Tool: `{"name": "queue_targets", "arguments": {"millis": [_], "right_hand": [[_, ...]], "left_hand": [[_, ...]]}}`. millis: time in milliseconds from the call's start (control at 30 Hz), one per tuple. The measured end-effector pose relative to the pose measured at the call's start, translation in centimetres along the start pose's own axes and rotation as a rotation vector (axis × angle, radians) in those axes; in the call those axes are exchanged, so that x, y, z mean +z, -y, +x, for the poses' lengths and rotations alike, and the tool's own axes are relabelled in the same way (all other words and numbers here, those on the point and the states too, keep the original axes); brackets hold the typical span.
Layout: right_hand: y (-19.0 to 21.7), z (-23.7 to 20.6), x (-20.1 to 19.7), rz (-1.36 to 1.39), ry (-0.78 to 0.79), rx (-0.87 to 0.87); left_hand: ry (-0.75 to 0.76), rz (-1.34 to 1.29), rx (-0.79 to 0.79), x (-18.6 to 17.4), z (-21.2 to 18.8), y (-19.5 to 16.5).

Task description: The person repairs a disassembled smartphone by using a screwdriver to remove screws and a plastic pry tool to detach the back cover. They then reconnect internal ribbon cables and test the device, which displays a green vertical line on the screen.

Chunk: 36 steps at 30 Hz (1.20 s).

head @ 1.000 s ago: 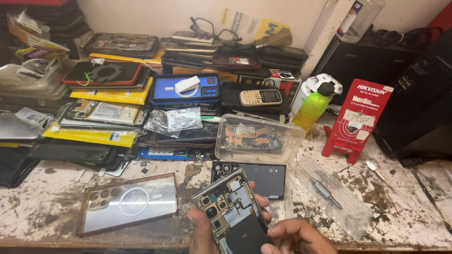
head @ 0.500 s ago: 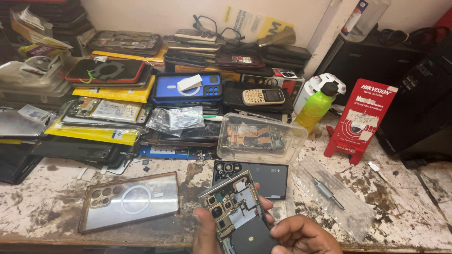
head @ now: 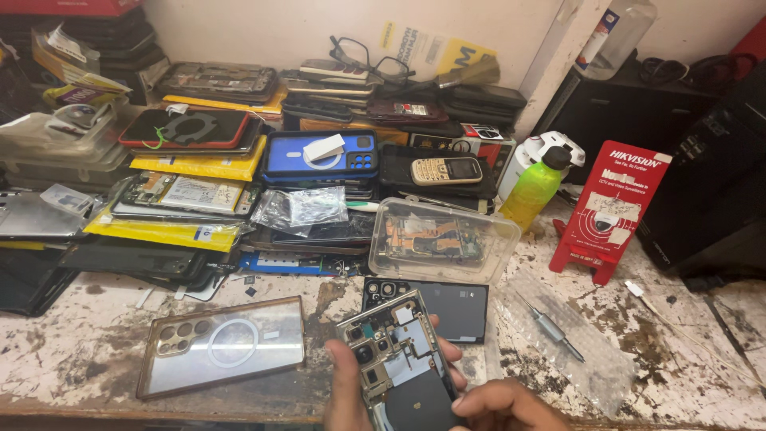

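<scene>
Head view: I see opened phone, back off, internals exposed, held at desk front edge, near middle. Left hand grips its left side, fingers wrapped behind. Right hand pinches its lower right corner. Black back cover flat on desk just behind phone. Clear case to left. Small screwdriver on plastic sheet, right. Clear box with parts behind cover.

Stained workbench: clear case, screwdriver (on plastic).
</scene>
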State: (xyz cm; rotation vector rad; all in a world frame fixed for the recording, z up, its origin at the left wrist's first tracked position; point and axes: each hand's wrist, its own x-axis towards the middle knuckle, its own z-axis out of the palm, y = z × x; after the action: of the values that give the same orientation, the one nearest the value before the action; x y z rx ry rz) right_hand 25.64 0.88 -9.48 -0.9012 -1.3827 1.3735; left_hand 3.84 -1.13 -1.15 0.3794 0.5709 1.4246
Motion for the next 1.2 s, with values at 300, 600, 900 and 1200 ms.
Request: {"name": "queue_targets", "arguments": {"millis": [300, 600, 900, 1200], "right_hand": [[1.6, 0.7, -0.9, -0.459, 0.085, 0.045], [0.8, 0.7, -1.9, -0.271, 0.359, -0.167], [0.0, 0.0, -2.6, -0.001, 0.33, -0.176], [0.4, 0.0, -3.3, 0.308, 0.182, 0.127]], "left_hand": [[-0.07, -0.085, -0.06, 1.0, 0.0, -0.6], [-0.008, -0.194, -0.099, 0.7, 0.1, -0.5], [0.026, -0.124, -0.074, 0.6, -0.2, -0.2], [0.052, -0.033, -0.01, 0.4, -0.4, 0.3]]}}
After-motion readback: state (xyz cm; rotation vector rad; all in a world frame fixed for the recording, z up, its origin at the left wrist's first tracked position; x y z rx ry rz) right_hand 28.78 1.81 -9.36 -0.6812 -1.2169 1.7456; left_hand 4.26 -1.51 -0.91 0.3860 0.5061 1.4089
